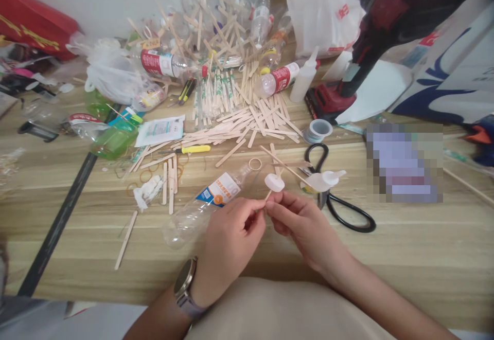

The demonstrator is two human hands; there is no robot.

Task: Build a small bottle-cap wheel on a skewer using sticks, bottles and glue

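Observation:
Close above the table's front part, my left hand (237, 234) pinches a thin wooden stick (268, 195) near its lower end. My right hand (299, 221) is closed too, its fingertips meeting the left ones on the stick. A white round disc (274, 182) sits on this stick just above my fingers. Left of my hands lies an empty clear plastic bottle (204, 209) with a blue and white label. To the right are black-handled scissors (351, 214), partly covered by a small white glue bottle (326, 180). The stick's end between my fingertips is hidden.
Loose craft sticks (239, 124) are heaped toward the back among plastic bottles and bags. A yellow craft knife (195, 149) lies left of centre. A red and black power tool (339, 98) stands back right, behind a pixelated phone-like object (403, 162). A green bottle (116, 137) lies left.

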